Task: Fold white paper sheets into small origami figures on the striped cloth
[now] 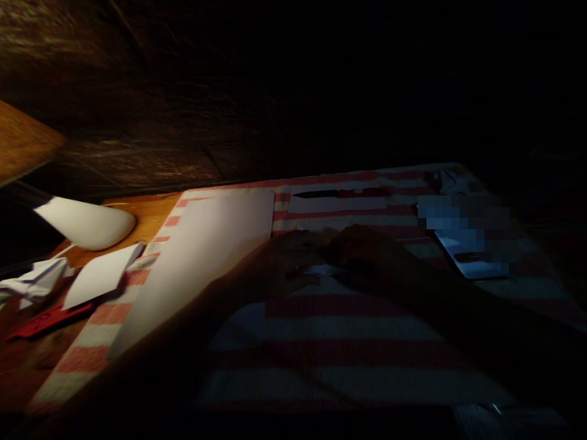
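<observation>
Both hands meet in deep shadow over the middle of a red-and-white striped cloth (348, 330). My left hand (291, 253) is closed, its fingers bent towards the other hand. Facing it, my right hand (364, 250) is closed too, fingertips pinched together. A small white piece of paper (323, 269) shows between the two hands, and both seem to grip it; its shape is mostly hidden. Just left of my left hand lies a large white sheet of paper (220, 232). Beyond the hands, a knife (321, 194) with a dark blade and red handle rests on a paper strip (300, 206).
At the left edge stand a white lamp (92, 223), crumpled paper (39, 281), a curled white sheet (103, 275) and a red-handled tool (50, 321). To the right lies a lit phone-like screen (468, 244), partly pixelated. A dark wall (183, 134) rises behind the cloth.
</observation>
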`<state>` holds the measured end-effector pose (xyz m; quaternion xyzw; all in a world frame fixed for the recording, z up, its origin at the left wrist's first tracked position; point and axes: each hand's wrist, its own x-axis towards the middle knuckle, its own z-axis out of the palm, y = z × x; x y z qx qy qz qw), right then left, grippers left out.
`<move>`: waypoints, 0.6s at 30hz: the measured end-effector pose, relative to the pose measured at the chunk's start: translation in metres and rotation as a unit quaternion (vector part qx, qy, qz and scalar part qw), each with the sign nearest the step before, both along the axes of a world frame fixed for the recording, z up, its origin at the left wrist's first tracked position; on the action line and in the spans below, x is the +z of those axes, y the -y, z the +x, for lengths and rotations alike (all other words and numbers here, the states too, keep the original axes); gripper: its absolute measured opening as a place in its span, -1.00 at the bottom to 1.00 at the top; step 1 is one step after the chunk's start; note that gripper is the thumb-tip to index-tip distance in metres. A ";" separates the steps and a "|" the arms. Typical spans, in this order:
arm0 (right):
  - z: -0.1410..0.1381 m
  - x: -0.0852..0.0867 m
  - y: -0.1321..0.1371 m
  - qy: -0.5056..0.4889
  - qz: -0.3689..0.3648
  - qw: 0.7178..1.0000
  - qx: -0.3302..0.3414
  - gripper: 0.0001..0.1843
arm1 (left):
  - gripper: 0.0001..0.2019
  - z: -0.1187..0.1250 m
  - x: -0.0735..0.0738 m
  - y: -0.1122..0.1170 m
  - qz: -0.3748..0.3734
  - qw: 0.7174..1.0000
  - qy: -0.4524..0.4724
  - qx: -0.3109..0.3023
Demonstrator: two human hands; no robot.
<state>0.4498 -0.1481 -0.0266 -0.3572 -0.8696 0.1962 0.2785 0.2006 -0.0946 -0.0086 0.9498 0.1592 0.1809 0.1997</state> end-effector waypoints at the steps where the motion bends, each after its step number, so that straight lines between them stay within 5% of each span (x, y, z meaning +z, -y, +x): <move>1: 0.000 0.000 0.000 0.002 -0.001 1.000 -0.001 -0.86 | -0.72 -0.001 0.000 -0.001 -0.001 1.000 0.002 -0.003; 18: -0.005 0.006 0.002 0.038 -0.001 0.999 -0.021 -0.82 | -0.79 0.000 -0.002 -0.002 -0.010 1.000 0.005 -0.007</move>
